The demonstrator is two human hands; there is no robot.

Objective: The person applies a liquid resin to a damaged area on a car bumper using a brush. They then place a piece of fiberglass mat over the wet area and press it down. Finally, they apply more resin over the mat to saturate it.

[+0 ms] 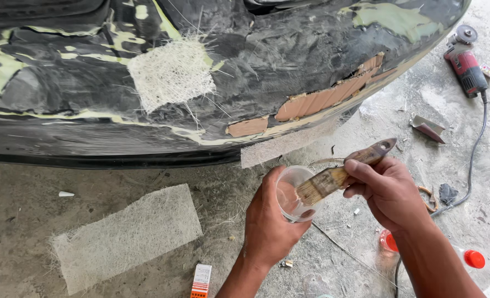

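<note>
My left hand [267, 221] grips a small clear plastic cup [291, 185] tilted toward the right. My right hand [385, 190] holds a worn wooden paintbrush [339, 175] by its handle, and the bristles rest at the cup's mouth. Above both hands hangs a black, sanded car body panel [289, 60] with yellow-green filler streaks. A white fibreglass mat patch [170, 72] is stuck on the panel at upper left. Brown cardboard pieces [317, 102] fill a long crack along the panel's lower edge.
A loose fibreglass mat sheet [126, 237] lies on the concrete floor at left. A red angle grinder [465, 63] with its cable lies at upper right. Two red-capped clear bottles [474, 258] lie by my right forearm. A small orange-and-white box [201, 280] is at the bottom edge.
</note>
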